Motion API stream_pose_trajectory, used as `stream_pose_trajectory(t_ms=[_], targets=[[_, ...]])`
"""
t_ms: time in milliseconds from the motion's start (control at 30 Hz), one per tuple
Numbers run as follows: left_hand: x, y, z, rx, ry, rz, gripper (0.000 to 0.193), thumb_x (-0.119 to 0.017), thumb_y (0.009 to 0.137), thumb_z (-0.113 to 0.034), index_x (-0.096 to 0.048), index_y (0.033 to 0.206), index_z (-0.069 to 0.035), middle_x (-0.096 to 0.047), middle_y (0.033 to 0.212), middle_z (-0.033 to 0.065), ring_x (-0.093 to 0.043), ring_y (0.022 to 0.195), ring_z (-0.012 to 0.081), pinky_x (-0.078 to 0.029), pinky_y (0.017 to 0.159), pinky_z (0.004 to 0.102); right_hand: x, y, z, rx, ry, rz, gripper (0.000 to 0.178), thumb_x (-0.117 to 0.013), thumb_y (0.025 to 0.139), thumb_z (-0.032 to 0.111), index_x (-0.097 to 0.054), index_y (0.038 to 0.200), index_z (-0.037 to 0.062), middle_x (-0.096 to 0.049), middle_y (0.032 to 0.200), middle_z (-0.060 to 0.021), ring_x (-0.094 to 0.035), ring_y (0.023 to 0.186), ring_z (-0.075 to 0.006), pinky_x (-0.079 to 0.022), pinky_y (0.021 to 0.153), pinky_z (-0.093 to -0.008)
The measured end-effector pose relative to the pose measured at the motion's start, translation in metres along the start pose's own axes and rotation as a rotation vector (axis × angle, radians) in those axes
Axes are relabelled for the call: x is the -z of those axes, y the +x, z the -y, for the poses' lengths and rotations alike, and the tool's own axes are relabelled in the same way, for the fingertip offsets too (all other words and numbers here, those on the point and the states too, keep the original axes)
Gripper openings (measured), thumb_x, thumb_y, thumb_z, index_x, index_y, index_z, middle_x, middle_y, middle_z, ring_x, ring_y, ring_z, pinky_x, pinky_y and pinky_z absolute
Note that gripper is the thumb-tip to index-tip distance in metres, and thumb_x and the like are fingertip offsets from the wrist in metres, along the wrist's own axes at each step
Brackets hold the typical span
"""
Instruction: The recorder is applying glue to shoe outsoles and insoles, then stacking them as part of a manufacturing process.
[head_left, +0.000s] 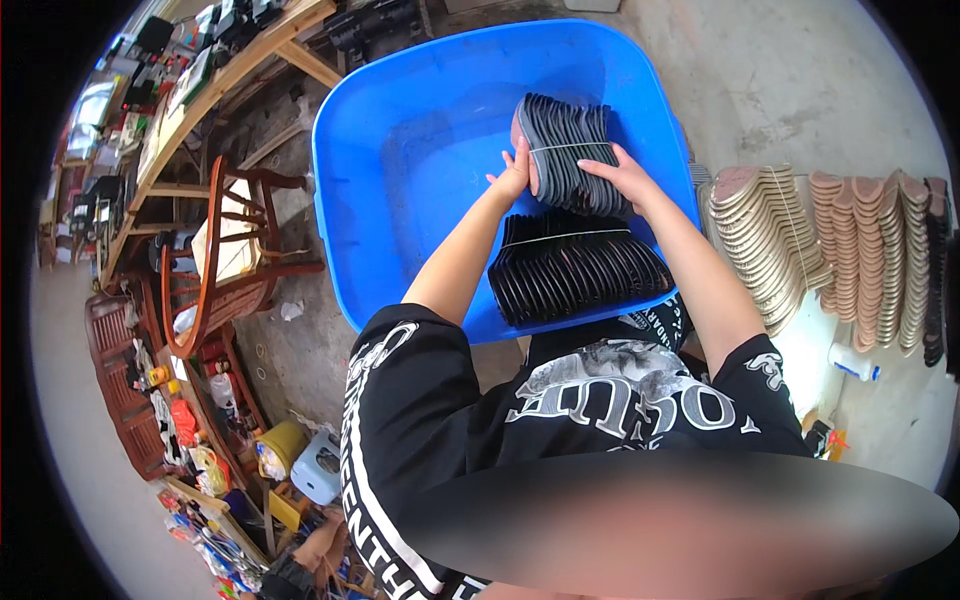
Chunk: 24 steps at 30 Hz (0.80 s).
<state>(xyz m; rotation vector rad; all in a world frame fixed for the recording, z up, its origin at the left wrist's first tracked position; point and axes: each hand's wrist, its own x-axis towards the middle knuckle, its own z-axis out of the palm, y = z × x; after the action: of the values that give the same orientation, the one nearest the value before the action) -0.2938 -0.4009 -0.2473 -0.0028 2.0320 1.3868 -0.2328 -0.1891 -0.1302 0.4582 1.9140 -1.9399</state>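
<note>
My left hand (pixel 514 170) and my right hand (pixel 624 176) grip the two ends of a bundle of grey shoe soles (pixel 570 165), nested in a row and tied round with pale string. The end sole by my left hand shows a pinkish face. This bundle is inside a large blue plastic bin (pixel 400 140), toward its right side. Just nearer to me lies a tied bundle of black shoe soles (pixel 575 268), also in the bin. Whether the grey bundle rests on the bin floor or is held above it, I cannot tell.
Right of the bin, a bundle of beige soles (pixel 765 235) and several rows of tan soles (pixel 860 240) lie by a white bottle (pixel 853 362). At left stand a wooden chair (pixel 235 250), a cluttered wooden workbench (pixel 205 105), a yellow bucket (pixel 283 445) and a dark red bench (pixel 115 370).
</note>
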Motion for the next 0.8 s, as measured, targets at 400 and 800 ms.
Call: stream_pose_trajectory(t_ms=[400, 800], targets=[[0.014, -0.015, -0.063, -0.292, -0.561, 0.288, 0.096, -0.012, 0.081, -0.080, -0.019, 0.148, -0.011, -0.029, 0.149, 0.0131, -0.016, 0.139, 0.0283, -0.006, 0.109, 0.0464, -0.007, -0.008, 0.032, 0.015, 0.041, -0.012, 0.073, -0.078, 0.074, 0.028, -0.040, 0.129, -0.0024, -0.057, 0.117, -0.0153, -0.061, 0.101, -0.0213, -0.051, 0.083, -0.0327], [-0.025, -0.144, -0.178, -0.306, -0.824, 0.350, 0.088, -0.021, 0.087, -0.073, -0.025, 0.145, -0.008, -0.037, 0.145, 0.0126, -0.035, 0.133, 0.0260, -0.027, 0.111, 0.0372, 0.006, -0.166, 0.095, 0.420, 0.074, -0.156, 0.083, -0.080, 0.073, 0.022, -0.033, 0.136, -0.0027, -0.052, 0.125, -0.0136, -0.052, 0.113, -0.0203, -0.041, 0.097, -0.0317]])
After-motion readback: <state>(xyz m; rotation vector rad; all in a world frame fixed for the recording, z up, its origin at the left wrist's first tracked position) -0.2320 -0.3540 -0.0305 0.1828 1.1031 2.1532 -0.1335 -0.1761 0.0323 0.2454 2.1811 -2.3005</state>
